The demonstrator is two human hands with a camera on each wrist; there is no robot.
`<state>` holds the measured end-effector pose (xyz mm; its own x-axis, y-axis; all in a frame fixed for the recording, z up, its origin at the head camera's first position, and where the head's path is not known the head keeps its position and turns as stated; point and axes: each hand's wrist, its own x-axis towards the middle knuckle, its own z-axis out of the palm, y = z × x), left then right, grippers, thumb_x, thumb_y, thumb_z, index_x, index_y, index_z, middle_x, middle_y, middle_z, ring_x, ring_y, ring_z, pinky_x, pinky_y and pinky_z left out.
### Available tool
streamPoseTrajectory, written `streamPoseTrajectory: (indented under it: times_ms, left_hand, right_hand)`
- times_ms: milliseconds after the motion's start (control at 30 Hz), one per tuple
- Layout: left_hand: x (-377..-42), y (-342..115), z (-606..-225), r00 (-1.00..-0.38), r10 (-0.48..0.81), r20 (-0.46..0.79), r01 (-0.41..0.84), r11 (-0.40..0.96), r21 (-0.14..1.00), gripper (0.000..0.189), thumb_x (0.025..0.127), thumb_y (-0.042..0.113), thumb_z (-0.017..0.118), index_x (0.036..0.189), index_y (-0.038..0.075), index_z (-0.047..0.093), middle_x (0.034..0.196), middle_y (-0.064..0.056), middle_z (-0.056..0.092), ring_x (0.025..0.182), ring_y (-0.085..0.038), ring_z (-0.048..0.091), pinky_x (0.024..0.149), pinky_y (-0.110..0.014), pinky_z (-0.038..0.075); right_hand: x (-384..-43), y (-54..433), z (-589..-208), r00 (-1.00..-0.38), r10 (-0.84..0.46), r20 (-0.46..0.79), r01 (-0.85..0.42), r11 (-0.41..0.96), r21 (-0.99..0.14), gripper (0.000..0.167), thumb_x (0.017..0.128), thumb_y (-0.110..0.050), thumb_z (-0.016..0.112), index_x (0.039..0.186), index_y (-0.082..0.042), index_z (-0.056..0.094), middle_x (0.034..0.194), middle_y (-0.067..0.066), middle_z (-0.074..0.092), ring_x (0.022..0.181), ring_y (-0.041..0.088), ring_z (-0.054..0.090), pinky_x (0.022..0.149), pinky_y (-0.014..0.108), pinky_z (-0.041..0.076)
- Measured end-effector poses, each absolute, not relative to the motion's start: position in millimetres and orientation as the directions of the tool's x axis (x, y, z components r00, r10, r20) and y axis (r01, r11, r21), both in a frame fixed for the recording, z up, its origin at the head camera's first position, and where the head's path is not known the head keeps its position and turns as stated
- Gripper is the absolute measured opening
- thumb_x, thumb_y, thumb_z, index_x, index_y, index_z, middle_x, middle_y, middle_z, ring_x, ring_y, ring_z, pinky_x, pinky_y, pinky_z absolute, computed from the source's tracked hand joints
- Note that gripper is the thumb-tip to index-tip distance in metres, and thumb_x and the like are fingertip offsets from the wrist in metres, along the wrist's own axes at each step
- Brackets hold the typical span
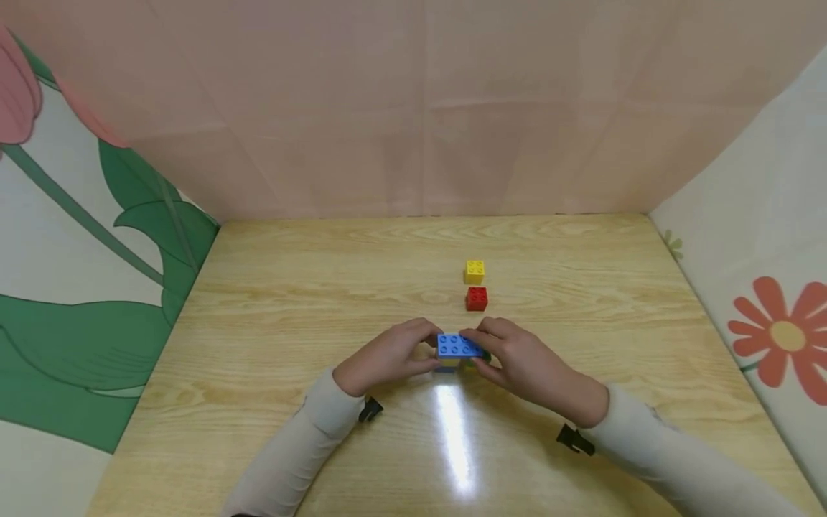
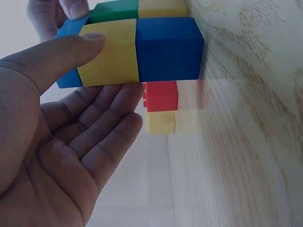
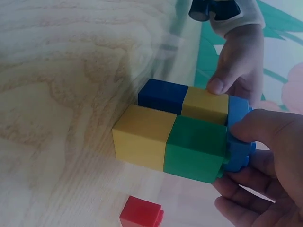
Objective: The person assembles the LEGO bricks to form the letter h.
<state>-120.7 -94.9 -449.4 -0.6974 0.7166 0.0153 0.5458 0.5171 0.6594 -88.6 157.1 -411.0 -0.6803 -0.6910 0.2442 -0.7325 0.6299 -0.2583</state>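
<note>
A long light-blue brick [image 1: 451, 345] lies across the tops of two short stacks side by side on the table. The left stack has a yellow brick [image 2: 110, 56] on a dark-blue brick [image 2: 169, 49]. In the right stack, a green brick [image 3: 195, 149] sits on another yellow brick [image 3: 143, 138]. My left hand [image 1: 395, 356] holds the left stack's yellow brick between thumb and fingers. My right hand [image 1: 533, 366] pinches the light-blue brick at its right end. Some green studs show beside the light-blue brick in the right wrist view, so it looks not flush there.
Behind the stacks stand a small red brick [image 1: 477, 299] and, farther back, a small yellow brick [image 1: 474, 272]. The wooden table [image 1: 310, 287] meets a pink cloth wall [image 1: 413, 143] at the back, with flower-patterned walls at both sides.
</note>
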Motion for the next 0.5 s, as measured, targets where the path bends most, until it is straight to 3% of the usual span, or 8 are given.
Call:
streamPoseTrajectory:
  times_ms: [500]
  left_hand:
    - [-121.3, -92.5, -447.5, -0.705, 0.709, -0.024, 0.528, 0.546, 0.650, 0.037, 0.092, 0.030, 0.069, 0.124, 0.014, 0.059, 0.113, 0.006, 0.060, 0.107, -0.010, 0.058, 0.088, -0.022, 0.049]
  right_hand:
    - [-90.0, 162.0, -416.0, -0.689, -0.680, 0.253, -0.724, 0.623, -0.296, 0.044, 0.081, -0.019, 0.080, 0.121, -0.006, 0.066, 0.103, 0.000, 0.057, 0.080, 0.010, 0.055, 0.066, 0.019, 0.052]
